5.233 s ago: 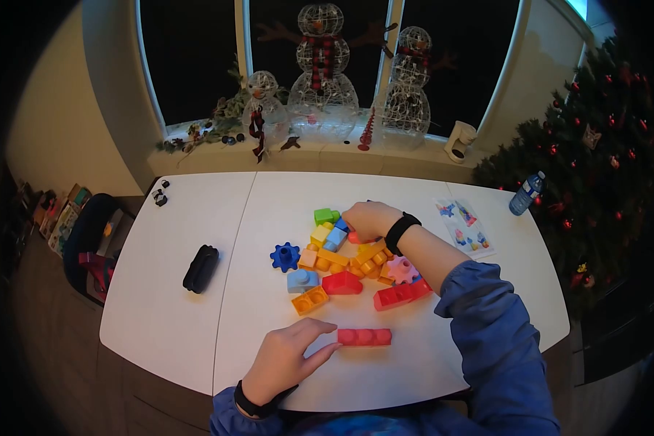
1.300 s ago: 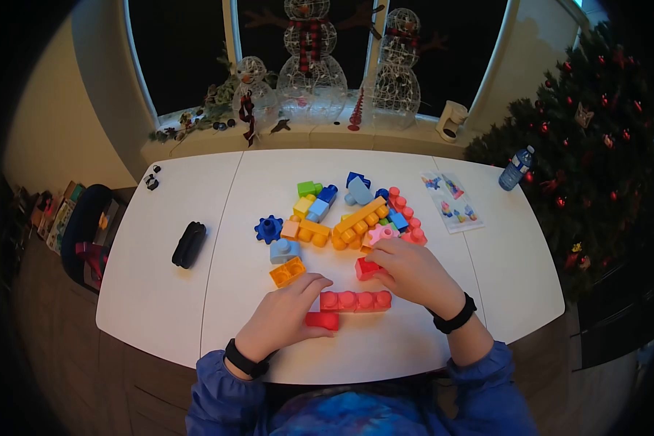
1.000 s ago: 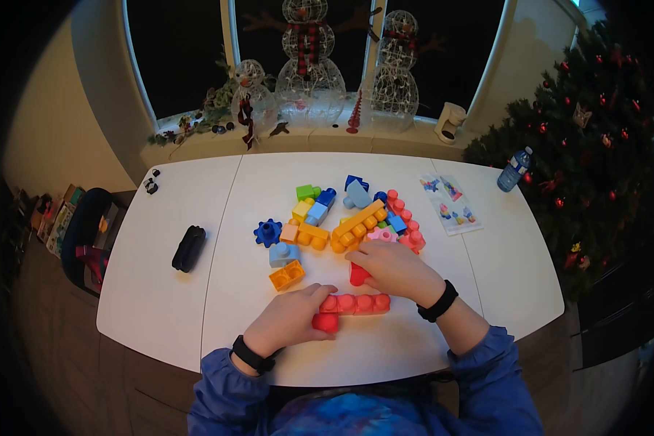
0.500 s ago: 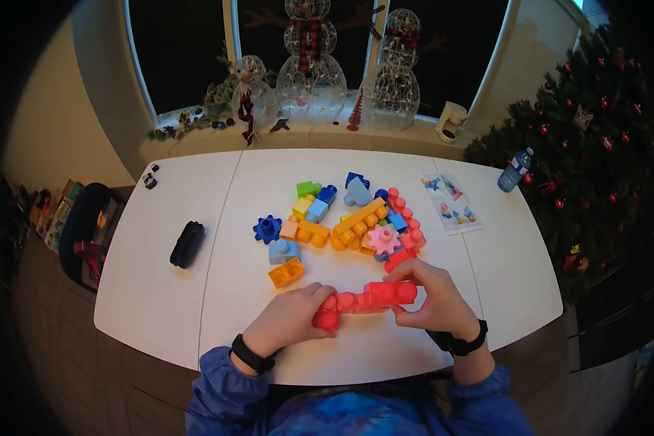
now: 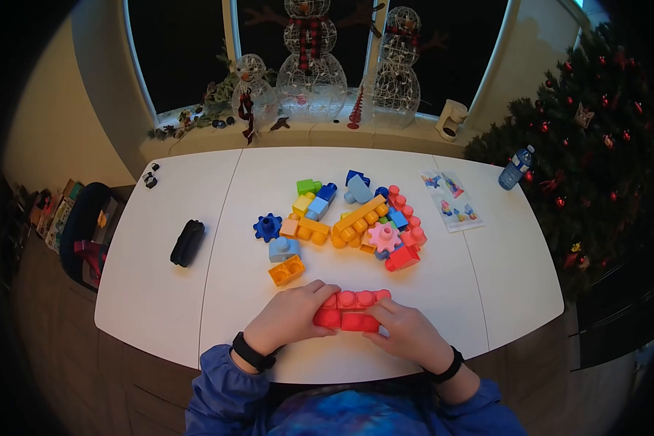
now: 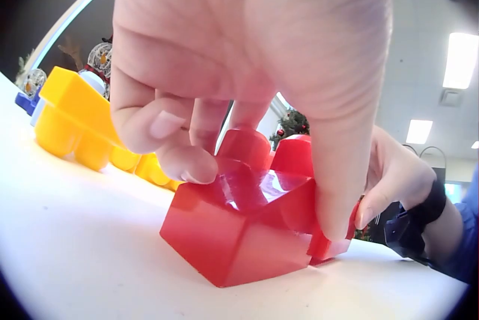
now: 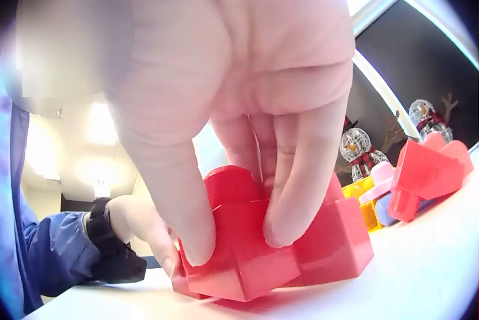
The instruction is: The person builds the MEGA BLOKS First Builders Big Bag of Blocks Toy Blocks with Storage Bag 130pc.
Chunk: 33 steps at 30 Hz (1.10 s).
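My left hand [image 5: 287,312] rests at the left end of a light-red studded block row [image 5: 356,298]. Its fingers are at the row and its thumb lies along a red building block [image 5: 327,319] on the near side. My right hand [image 5: 414,338] pinches a second red block [image 5: 358,323] between thumb and fingers, lined up end to end with the first. In the right wrist view that block [image 7: 243,260] has slanted faces and lies against the row [image 7: 344,245]. The left wrist view shows the angular end of the red blocks [image 6: 232,245] low on the white table.
Beyond the hands lies a cluster of blocks: orange bricks [image 5: 360,221], a pink gear [image 5: 384,238], a blue gear [image 5: 267,229] and another red block [image 5: 402,258]. A picture sheet [image 5: 452,203], a bottle [image 5: 516,168] and a black case [image 5: 188,243] lie farther out on the table [image 5: 269,363].
My right hand took a red block from in front of the cluster, raised it over the row's right end and lowered it in front of the row. The left hand has stayed in place.
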### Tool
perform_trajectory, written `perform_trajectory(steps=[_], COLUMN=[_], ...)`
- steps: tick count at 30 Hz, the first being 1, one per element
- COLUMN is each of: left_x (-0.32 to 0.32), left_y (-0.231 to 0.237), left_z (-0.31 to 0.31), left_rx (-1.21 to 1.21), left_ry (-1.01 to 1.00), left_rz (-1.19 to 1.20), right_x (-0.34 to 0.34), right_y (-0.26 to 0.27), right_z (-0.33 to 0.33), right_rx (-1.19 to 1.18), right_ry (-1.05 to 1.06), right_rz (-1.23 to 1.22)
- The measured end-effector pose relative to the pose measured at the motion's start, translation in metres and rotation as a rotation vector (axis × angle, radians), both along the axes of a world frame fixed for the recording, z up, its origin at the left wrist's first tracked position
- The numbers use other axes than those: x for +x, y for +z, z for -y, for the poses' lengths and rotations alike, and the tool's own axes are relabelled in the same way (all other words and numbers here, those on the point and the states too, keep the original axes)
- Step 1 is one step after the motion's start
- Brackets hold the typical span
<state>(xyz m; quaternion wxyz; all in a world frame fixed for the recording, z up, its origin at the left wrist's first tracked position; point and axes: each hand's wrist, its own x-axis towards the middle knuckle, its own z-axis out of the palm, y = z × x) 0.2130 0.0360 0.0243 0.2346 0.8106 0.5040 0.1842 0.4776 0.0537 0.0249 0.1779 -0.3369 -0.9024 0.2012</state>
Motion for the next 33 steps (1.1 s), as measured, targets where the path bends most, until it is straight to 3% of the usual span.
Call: perform_trajectory(steps=[9, 12, 15, 18, 27, 30, 33], left_x=[-0.001, -0.001, 0.001, 0.003, 0.005, 0.005, 0.004], left_y=[0.000, 0.000, 0.004, 0.001, 0.002, 0.008, 0.014], left_z=[0.000, 0.001, 0.002, 0.002, 0.000, 0.002, -0.002], left_rx=[0.006, 0.005, 0.002, 0.044, 0.002, 0.078, 0.208], left_ry=[-0.002, -0.001, 0.015, 0.032, 0.030, 0.042, 0.065], left_rz=[-0.009, -0.022, -0.020, 0.003, -0.035, 0.032, 0.122], right_x=[-0.001, 0.003, 0.015, 0.022, 0.037, 0.037, 0.041], right_y=[0.000, 0.015, 0.032, 0.039, 0.010, 0.021, 0.027], right_z=[-0.003, -0.010, -0.035, -0.066, -0.109, -0.104, -0.103], right_rx=[0.054, -0.043, 0.017, 0.254, 0.255, 0.201, 0.097], right_ry=[0.025, 0.012, -0.116, -0.200, -0.087, -0.087, -0.043], right_rz=[-0.028, -0.086, -0.110, 0.035, 0.112, 0.146, 0.000])
